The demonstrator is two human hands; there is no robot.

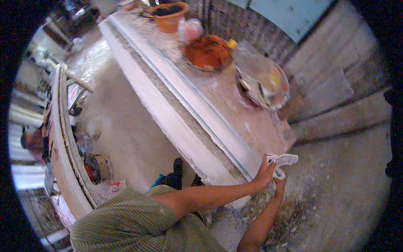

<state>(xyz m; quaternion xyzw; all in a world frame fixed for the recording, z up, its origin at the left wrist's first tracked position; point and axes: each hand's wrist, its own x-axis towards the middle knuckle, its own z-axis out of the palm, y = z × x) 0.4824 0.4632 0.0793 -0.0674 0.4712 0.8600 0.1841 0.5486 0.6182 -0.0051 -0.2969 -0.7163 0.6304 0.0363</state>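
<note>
At the near end of the bench [256, 128], both hands are engaged with one white cloth [287, 159]. The left hand [263, 174] is closed, with its fingers wrapped around the left edge of the cloth and its thumb side uppermost. The right hand [280, 182] is positioned just beside and below it, closed on the lower end of the cloth. Blur hides the exact placement of individual fingers on both hands. The cloth is crumpled and folded; its upper part extends to the right, clear of the fingers, and its lower part drops between the hands. The left forearm crosses above the end of two long white strips [161, 119]. The right forearm rises from the lower edge of the view.

The strips run side by side along the left edge of the bench, with a dark groove between them. To their right, a reddish basin [197, 50] stands between an orange pot [168, 24] and a round pan [286, 94]. A red-and-white bag [190, 30] rests just beside the basin. The pan holds flat, pale pieces. Well apart, beyond the floor [121, 113] on the left, another person [37, 145] is partly visible near the rim of the view.
</note>
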